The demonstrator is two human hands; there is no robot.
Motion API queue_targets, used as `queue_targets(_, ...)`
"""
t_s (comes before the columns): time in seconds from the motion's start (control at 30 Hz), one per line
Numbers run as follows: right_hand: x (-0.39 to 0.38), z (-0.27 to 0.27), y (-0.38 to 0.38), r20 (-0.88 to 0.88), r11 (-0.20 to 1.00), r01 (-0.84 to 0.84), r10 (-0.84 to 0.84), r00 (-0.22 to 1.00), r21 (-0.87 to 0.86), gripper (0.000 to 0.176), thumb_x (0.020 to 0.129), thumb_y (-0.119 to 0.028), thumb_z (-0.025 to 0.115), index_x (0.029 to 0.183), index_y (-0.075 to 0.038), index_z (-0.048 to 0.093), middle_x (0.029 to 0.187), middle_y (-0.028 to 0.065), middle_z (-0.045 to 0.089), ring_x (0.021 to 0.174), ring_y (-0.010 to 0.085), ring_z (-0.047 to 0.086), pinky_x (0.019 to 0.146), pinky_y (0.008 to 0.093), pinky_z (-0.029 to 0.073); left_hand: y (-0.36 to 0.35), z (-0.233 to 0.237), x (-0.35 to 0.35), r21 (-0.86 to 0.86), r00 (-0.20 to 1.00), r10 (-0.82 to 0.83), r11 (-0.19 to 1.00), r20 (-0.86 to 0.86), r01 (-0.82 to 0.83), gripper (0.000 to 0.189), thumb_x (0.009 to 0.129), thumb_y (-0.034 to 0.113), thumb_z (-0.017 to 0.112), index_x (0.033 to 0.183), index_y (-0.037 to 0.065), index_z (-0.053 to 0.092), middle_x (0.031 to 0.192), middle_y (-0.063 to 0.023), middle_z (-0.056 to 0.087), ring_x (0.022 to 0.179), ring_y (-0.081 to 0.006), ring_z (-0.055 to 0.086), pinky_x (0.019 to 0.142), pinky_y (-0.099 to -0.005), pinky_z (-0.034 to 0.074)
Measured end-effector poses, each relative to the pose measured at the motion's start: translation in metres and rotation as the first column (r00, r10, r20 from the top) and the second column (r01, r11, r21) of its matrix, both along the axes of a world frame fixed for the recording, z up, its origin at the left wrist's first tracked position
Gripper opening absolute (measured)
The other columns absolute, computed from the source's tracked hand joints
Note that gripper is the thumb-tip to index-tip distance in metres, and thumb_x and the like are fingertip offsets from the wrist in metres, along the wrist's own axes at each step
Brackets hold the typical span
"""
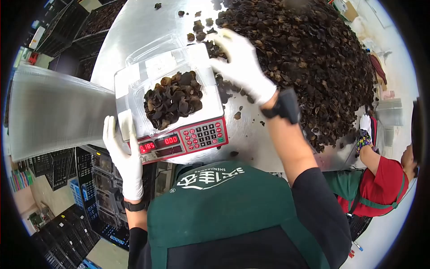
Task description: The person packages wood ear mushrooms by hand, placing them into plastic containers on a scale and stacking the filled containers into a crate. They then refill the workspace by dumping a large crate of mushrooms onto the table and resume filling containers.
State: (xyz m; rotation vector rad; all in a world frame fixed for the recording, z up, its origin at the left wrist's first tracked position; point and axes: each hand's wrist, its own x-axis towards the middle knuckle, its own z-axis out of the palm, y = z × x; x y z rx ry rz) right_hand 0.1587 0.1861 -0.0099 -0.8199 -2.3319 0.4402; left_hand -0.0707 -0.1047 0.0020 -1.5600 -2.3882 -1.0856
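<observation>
Dark dried wood ear mushrooms (174, 99) fill a clear plastic tray (139, 117) on a white scale with a red panel (204, 136). Its lit display appears to read 0.185 and 0.00. My left hand (124, 154), white-gloved, is at the scale's lower left corner, fingers apart, one overlapping the tray's edge. Also gloved, my right hand (239, 62) reaches past the scale's upper right corner with thumb and fingers spread. Loose mushrooms (199, 29) lie near its fingertips; nothing shows in its grasp. The tray's clear lid (152, 47) extends over the scale's far side.
A large heap of dried mushrooms (304, 58) covers the metal table (134, 22) to the right. A tall stack of clear trays (58, 112) stands at left. Black crates (71, 237) are below. A co-worker in red (380, 179) works at the table's right side.
</observation>
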Motion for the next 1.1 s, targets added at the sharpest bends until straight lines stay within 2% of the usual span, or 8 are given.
queue_targets(0.1, 0.062, -0.053, 0.070, 0.351, 0.917, 0.368, -0.399, 0.847, 0.154, 0.082, 0.071, -0.041, 0.080, 0.145, -0.026, 0.048, 0.148, 0.0191, 0.044, 0.134, 0.0370, 0.045, 0.109, 0.0478, 0.041, -0.006, -0.001, -0.005, -0.017, 0.999, 0.034, 0.999, 0.035, -0.033, 0.061, 0.089, 0.002, 0.061, 0.146, 0.002, 0.041, 0.149, -0.0194, 0.042, 0.140, -0.0340, 0.040, 0.117, -0.0446, 0.030)
queue_targets(0.2, 0.073, -0.075, 0.085, 0.480, 0.901, 0.411, -0.424, 0.768, 0.139, 0.091, 0.069, -0.044, 0.081, 0.149, -0.035, 0.038, 0.155, 0.0126, 0.035, 0.138, 0.0350, 0.038, 0.106, 0.0557, 0.040, -0.006, -0.003, -0.008, -0.038, 0.996, 0.069, 0.997, 0.052, -0.067, 0.061, 0.089, 0.002, 0.061, 0.147, 0.003, 0.041, 0.149, -0.0187, 0.041, 0.140, -0.0340, 0.039, 0.117, -0.0445, 0.030)
queue_targets(0.33, 0.043, -0.094, 0.092, 0.452, 0.969, 0.196, -0.243, 0.858, 0.149, 0.076, 0.079, -0.039, 0.074, 0.147, -0.034, 0.042, 0.154, 0.0112, 0.037, 0.134, 0.0345, 0.042, 0.099, 0.0553, 0.046, 0.000, -0.002, -0.012, -0.029, 0.997, 0.062, 0.998, 0.054, -0.060, 0.060, 0.089, 0.003, 0.061, 0.146, 0.002, 0.041, 0.149, -0.0193, 0.042, 0.140, -0.0345, 0.039, 0.117, -0.0442, 0.030)
queue_targets(0.5, 0.045, -0.092, 0.117, 0.318, 0.985, 0.156, -0.173, 0.932, 0.080, 0.026, 0.089, -0.028, 0.068, 0.110, -0.012, 0.069, 0.111, 0.0117, 0.065, 0.100, 0.0345, 0.063, 0.084, 0.0388, 0.053, 0.009, 0.010, -0.019, -0.014, 0.999, 0.045, 0.999, 0.011, -0.045, 0.060, 0.089, 0.001, 0.060, 0.146, 0.001, 0.041, 0.150, -0.0170, 0.042, 0.140, -0.0302, 0.038, 0.118, -0.0400, 0.027)
queue_targets(0.63, 0.071, -0.098, 0.132, 0.305, 0.968, 0.104, -0.173, 0.937, 0.229, 0.021, 0.090, -0.023, 0.068, 0.103, -0.007, 0.070, 0.097, 0.0108, 0.067, 0.087, 0.0337, 0.066, 0.077, 0.0371, 0.054, 0.008, 0.012, -0.031, 0.014, 0.996, 0.090, 0.996, -0.016, -0.089, 0.060, 0.089, 0.002, 0.062, 0.146, 0.004, 0.043, 0.149, -0.0158, 0.042, 0.139, -0.0285, 0.041, 0.115, -0.0400, 0.032)
queue_targets(0.77, 0.088, -0.084, 0.126, -0.048, 0.958, 0.263, -0.269, 0.962, -0.114, 0.028, 0.090, -0.026, 0.071, 0.108, -0.004, 0.072, 0.104, 0.0136, 0.073, 0.096, 0.0251, 0.071, 0.085, 0.0323, 0.053, 0.010, 0.014, -0.034, 0.012, 0.995, 0.102, 0.995, -0.014, -0.101, 0.060, 0.089, 0.002, 0.062, 0.146, 0.006, 0.043, 0.148, -0.0152, 0.043, 0.137, -0.0275, 0.042, 0.113, -0.0406, 0.034)
queue_targets(0.9, 0.097, -0.071, 0.102, 0.233, 0.952, 0.297, -0.274, 0.933, -0.072, 0.034, 0.088, -0.029, 0.072, 0.108, -0.001, 0.071, 0.103, 0.0179, 0.072, 0.095, 0.0277, 0.071, 0.083, 0.0336, 0.052, 0.024, 0.014, -0.028, 0.000, 0.999, 0.041, 0.999, 0.001, -0.041, 0.058, 0.090, 0.002, 0.062, 0.145, 0.005, 0.044, 0.146, -0.0155, 0.045, 0.135, -0.0272, 0.044, 0.113, -0.0397, 0.035)
queue_targets(1.1, 0.027, 0.033, 0.007, -0.044, 0.944, -0.046, 0.033, 0.998, -0.326, 0.021, 0.089, -0.017, 0.069, 0.105, -0.004, 0.072, 0.093, 0.0098, 0.070, 0.080, 0.0159, 0.065, 0.077, 0.0286, 0.051, 0.042, 0.016, -0.009, 0.040, 0.998, -0.059, 0.997, 0.007, 0.059, 0.056, 0.086, 0.001, 0.063, 0.140, 0.005, 0.049, 0.140, -0.0189, 0.049, 0.130, -0.0347, 0.049, 0.110, -0.0415, 0.039)
